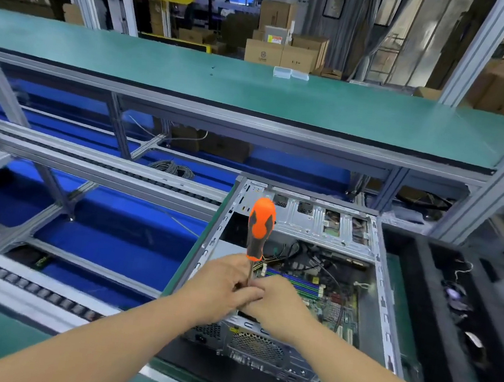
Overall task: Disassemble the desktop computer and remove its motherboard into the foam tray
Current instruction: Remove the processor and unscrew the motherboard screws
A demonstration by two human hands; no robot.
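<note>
At far left, blue panels and grey aluminium conveyor rails (96,170) run beneath a long green shelf (255,97). Moving right, a person's left hand (224,285) reaches in from the lower left, its fingers curled around the metal shank of an orange-and-black screwdriver (259,229), whose handle stands upright above the hands. The right hand (275,303) meets it from the lower right, touching the left, its fingers curled at the same shank; whether it grips the shank or something small beside it cannot be told. Both hands hover over the near left part of the open desktop computer case (382,300), which lies on its side on the green tabletop (401,302) with its rear panel and fan grille facing the viewer. The motherboard (322,302) sits inside the case, just right of and behind the hands, with loose cables above it. At far right, just beside the case, lies the black foam tray (418,263), its compartments holding small parts that are too blurred to identify. Cardboard boxes (285,50) stand stacked in the background.
</note>
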